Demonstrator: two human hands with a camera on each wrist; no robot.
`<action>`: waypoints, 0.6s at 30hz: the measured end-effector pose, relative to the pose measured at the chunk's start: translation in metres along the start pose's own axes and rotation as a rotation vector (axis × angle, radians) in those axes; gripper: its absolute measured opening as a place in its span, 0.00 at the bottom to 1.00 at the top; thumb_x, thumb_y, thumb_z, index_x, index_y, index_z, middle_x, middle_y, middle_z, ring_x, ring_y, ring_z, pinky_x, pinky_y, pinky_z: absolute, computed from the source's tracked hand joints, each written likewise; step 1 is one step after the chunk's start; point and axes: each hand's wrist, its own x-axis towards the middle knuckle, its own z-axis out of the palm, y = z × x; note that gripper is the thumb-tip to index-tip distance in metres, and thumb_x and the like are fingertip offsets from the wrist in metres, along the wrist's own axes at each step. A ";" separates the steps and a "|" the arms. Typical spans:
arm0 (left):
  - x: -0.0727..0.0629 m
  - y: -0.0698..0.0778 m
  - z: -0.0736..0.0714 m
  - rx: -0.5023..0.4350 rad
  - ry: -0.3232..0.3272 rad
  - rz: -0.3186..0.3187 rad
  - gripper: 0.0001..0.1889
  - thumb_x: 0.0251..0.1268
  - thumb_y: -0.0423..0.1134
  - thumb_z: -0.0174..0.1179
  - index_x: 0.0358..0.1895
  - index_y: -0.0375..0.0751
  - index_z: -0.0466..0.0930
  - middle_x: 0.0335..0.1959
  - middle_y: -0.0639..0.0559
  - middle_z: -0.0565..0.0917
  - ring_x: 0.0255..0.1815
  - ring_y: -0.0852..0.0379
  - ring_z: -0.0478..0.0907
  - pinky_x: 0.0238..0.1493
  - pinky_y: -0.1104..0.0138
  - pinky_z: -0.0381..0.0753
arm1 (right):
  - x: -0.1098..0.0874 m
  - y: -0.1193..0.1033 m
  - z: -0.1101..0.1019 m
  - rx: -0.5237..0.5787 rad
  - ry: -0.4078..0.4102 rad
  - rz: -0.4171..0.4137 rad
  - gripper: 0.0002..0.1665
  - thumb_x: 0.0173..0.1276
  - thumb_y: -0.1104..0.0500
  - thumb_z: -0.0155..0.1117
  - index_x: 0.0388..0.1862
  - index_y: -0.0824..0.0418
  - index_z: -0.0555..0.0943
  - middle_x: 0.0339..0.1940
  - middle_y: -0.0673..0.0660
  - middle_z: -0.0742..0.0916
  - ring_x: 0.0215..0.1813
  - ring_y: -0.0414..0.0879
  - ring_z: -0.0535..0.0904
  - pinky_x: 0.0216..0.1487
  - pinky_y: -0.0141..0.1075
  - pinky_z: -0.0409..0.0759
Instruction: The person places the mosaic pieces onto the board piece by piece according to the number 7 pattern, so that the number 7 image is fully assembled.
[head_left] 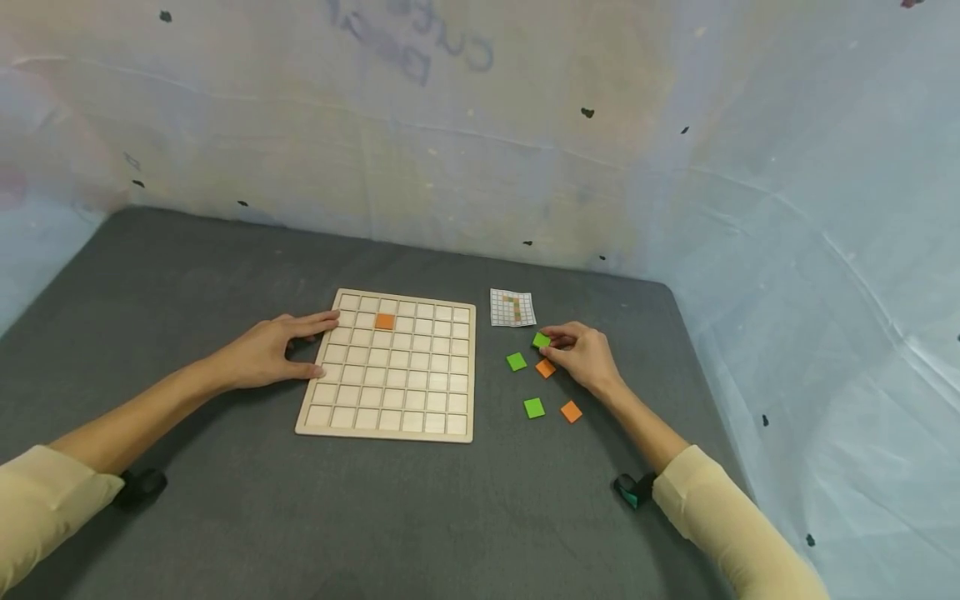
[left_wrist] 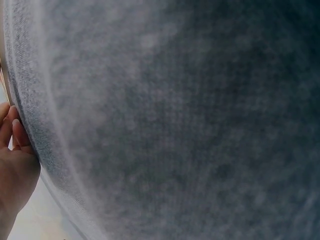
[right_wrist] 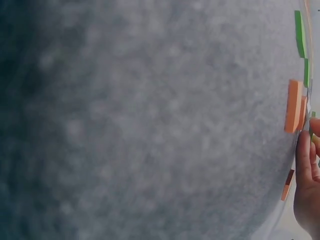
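My left hand (head_left: 262, 350) rests at the left edge of a square wooden grid board (head_left: 397, 367), thumb and fingers spread along its side. One orange square tile (head_left: 385, 322) sits in a cell near the board's top. Right of the board, my right hand (head_left: 587, 357) pinches a green square tile (head_left: 541, 340) between thumb and fingertips. Under those fingertips lies a loose orange tile (head_left: 545, 367), with another green tile (head_left: 516, 361) to its left. In the right wrist view, an orange tile (right_wrist: 286, 192) also shows beside the hand.
A small printed card (head_left: 513, 307) with a coloured grid pattern lies beyond the tiles. Nearer the person are a green tile (head_left: 534, 407) and an orange tile (head_left: 572, 412). Pale sheeting (head_left: 450, 167) hangs behind and beside the grey table (head_left: 375, 525).
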 end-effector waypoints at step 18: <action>0.001 -0.001 -0.001 0.006 -0.009 -0.009 0.44 0.60 0.54 0.70 0.76 0.42 0.62 0.76 0.47 0.64 0.54 0.54 0.75 0.46 0.55 0.76 | 0.007 -0.014 0.009 0.138 0.010 -0.023 0.17 0.63 0.61 0.74 0.52 0.59 0.87 0.48 0.56 0.86 0.47 0.48 0.85 0.43 0.32 0.83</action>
